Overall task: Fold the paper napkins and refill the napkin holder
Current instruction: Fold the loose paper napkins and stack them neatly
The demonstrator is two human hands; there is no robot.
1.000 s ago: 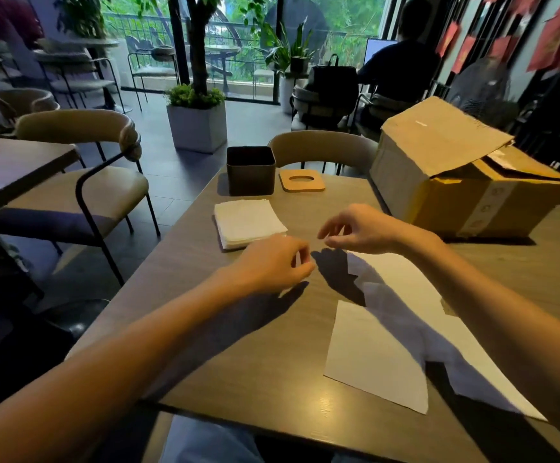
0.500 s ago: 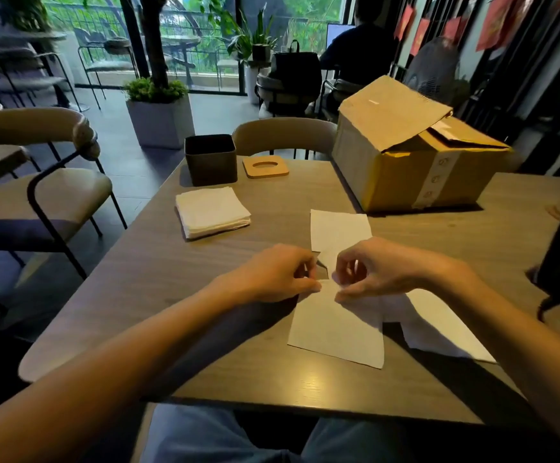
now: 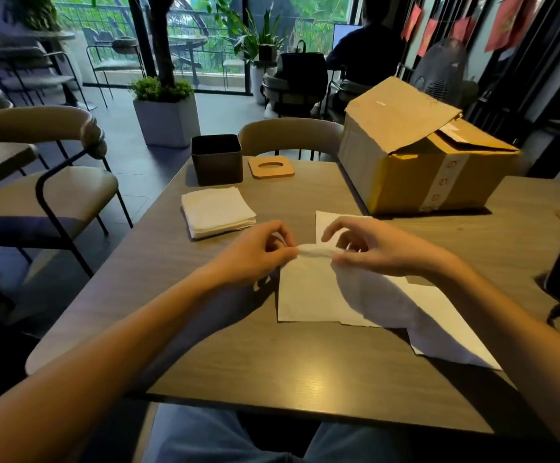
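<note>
Now the left hand (image 3: 255, 253) and right hand (image 3: 372, 248) pinch a paper napkin's (image 3: 312, 295) raised ridge, the rest flat on the table (image 3: 271, 362); tugging apart could tear it or skew the crease.

white napkin (image 3: 318, 292) flat on table, folded stack (image 3: 218, 212) beside dark square holder (image 3: 216, 158)

dim and cool indoors, lit mainly from the glass wall (image 3: 111, 45) far ahead, with the greenery (image 3: 308, 31) beyond it bright and a little washed out. soft, dark shadows across the napkin (image 3: 308, 295) and the tabletop (image 3: 205, 345) beside it. faint sheen near the front edge. slight blur on the raised fold. strong wide-angle bowing and murk toward the corners.
</note>
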